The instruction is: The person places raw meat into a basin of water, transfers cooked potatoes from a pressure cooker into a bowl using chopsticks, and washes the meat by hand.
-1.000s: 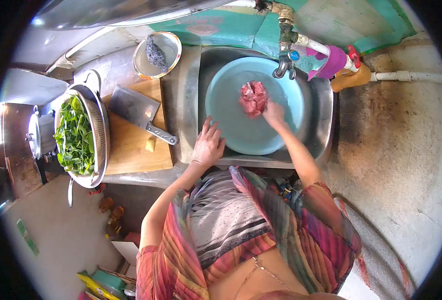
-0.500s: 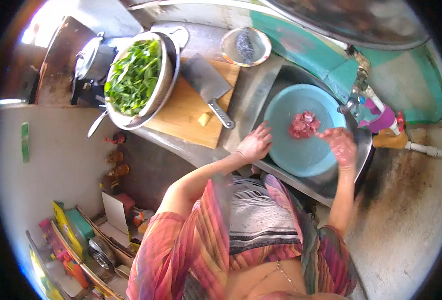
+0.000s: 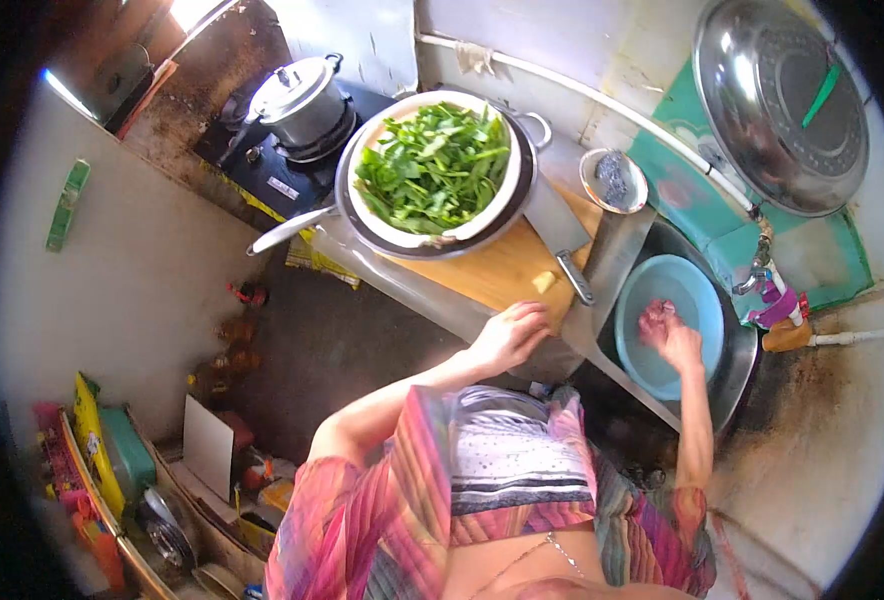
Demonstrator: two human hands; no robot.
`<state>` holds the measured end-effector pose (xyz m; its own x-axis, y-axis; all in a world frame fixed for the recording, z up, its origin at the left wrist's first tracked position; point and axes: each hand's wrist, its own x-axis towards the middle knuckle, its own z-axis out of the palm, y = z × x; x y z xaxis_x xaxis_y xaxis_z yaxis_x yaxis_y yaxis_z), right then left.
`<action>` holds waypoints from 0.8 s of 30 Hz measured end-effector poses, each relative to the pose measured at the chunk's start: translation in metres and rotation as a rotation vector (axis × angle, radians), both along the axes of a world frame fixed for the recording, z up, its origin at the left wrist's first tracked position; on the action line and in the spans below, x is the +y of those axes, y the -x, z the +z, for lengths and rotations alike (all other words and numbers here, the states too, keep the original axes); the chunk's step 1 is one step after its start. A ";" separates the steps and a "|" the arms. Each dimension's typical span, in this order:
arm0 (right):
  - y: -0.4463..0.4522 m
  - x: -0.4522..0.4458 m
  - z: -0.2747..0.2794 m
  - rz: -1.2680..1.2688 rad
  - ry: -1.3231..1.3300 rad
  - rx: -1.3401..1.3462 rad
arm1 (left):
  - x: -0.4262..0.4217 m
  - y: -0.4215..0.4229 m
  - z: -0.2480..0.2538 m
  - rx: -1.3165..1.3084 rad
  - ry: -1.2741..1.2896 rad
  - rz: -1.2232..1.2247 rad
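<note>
In the head view, my right hand (image 3: 680, 347) reaches down into a light blue basin (image 3: 632, 372) in the sink. Its fingers are closed on a clump of raw pink meat (image 3: 654, 318), and the fingertips are partly hidden. At the front edge of a wooden cutting board (image 3: 487, 285) is my left hand (image 3: 514, 336), holding nothing, its fingers stretched and slightly bent. Close by on the board lie a small yellow piece (image 3: 543, 282), perhaps ginger, and a cleaver (image 3: 574, 277), its blade partly under the pan.
A white colander of leafy greens (image 3: 437, 170) sits in a long-handled pan (image 3: 297, 228) over the board. Behind stands a pot (image 3: 302, 105) on the stove. A bowl (image 3: 632, 203) holds a grey scrubber. The tap (image 3: 752, 278) is right of the basin.
The view has swung left. My right hand has moved onto the meat and closed on it. My left hand has shifted from the basin's rim to the cutting board's edge.
</note>
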<state>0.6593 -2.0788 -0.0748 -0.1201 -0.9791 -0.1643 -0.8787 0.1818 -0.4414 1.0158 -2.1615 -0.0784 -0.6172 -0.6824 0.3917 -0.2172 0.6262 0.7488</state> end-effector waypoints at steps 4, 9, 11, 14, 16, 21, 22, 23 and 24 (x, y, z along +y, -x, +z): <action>-0.031 -0.023 -0.038 -0.406 0.027 -0.239 | -0.003 -0.123 -0.020 -0.097 -0.108 0.271; -0.140 -0.100 0.003 -0.397 0.186 -0.831 | 0.013 -0.232 -0.058 -0.036 -0.411 0.471; -0.176 -0.123 0.024 -0.388 0.149 -0.979 | 0.017 -0.256 -0.065 0.021 -0.554 0.524; -0.205 -0.160 0.032 -0.400 0.055 -1.079 | 0.025 -0.270 -0.050 0.022 -0.607 0.633; -0.210 -0.184 0.026 -0.286 0.493 -0.645 | 0.031 -0.277 -0.053 0.055 -0.643 0.720; -0.225 -0.222 0.051 -0.156 0.308 -0.490 | 0.054 -0.293 -0.068 0.098 -0.663 0.847; -0.214 -0.236 0.041 -0.067 0.216 -0.289 | 0.057 -0.289 -0.068 0.117 -0.668 0.911; -0.183 -0.253 0.013 0.004 0.046 -0.194 | 0.058 -0.285 -0.064 0.124 -0.700 0.907; -0.204 -0.251 0.034 0.037 0.068 -0.183 | 0.062 -0.285 -0.058 0.142 -0.725 0.958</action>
<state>0.8630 -2.3300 -0.0405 -0.0580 -0.9918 -0.1135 -0.7881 0.1153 -0.6046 1.3012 -2.0991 -0.1360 0.2762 -0.9286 -0.2477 -0.2507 -0.3184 0.9142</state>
